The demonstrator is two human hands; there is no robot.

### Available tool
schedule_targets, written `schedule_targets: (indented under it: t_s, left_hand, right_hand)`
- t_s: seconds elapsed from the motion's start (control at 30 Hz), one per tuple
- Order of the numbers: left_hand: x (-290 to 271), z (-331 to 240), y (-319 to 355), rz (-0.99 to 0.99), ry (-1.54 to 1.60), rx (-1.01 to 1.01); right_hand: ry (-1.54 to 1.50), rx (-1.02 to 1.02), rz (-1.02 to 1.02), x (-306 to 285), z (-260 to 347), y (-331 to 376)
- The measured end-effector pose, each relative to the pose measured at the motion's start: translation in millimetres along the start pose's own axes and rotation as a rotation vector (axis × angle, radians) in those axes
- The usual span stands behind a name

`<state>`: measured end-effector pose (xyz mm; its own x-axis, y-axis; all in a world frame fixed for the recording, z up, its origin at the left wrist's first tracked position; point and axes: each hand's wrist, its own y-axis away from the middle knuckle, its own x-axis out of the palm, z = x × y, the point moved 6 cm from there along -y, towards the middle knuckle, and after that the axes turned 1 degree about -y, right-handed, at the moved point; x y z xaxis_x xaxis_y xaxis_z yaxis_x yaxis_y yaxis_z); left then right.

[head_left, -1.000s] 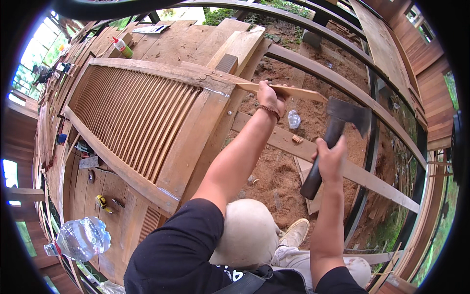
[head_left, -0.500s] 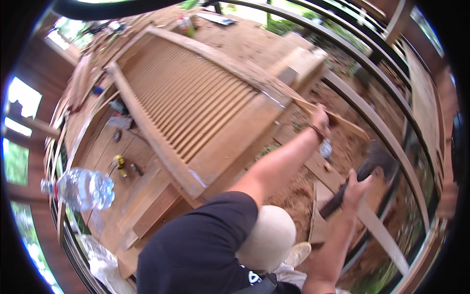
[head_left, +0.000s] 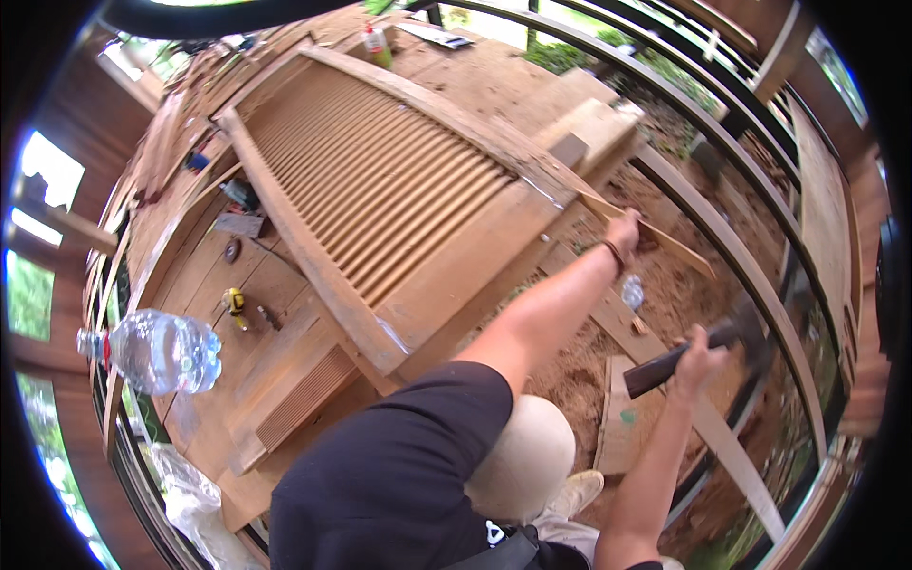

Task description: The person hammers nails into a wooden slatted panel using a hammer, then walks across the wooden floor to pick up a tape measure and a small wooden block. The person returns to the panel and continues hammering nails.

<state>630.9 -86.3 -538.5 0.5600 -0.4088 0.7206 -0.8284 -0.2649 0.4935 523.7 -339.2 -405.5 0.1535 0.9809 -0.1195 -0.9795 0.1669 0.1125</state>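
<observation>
At our far left we see a clear plastic water bottle, tipped on its side with its neck pointing left, and below it a crumpled clear plastic bag. Next, on the wooden boards, lies a yellow-and-black tape measure. Across the middle stretches a louvered wooden panel, its slats set in a broad frame; beyond its far edge stands a red-capped squeeze bottle. Just past the panel's right-hand corner, our left hand is closed around a thin wooden strip, which slants down to the right over the reddish soil, one end by that corner and the other free. Below the strip is a clear piece of plastic. Farther right, our right hand grips a dark-handled hatchet, its head blurred and turned right, near a long dark beam.
</observation>
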Motion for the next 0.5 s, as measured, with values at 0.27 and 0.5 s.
schedule_targets:
  t_s: [0.27,0.5]
  left_hand:
    - [-11,-11,27,0.025,-0.137,-0.025]
    - [-24,-1,18,-0.07,-0.221,-0.045]
  right_hand:
    - [-0.153,0.046,-0.01,-7,-16,-9]
    - [-0.108,0.116,0.162,26,-41,12]
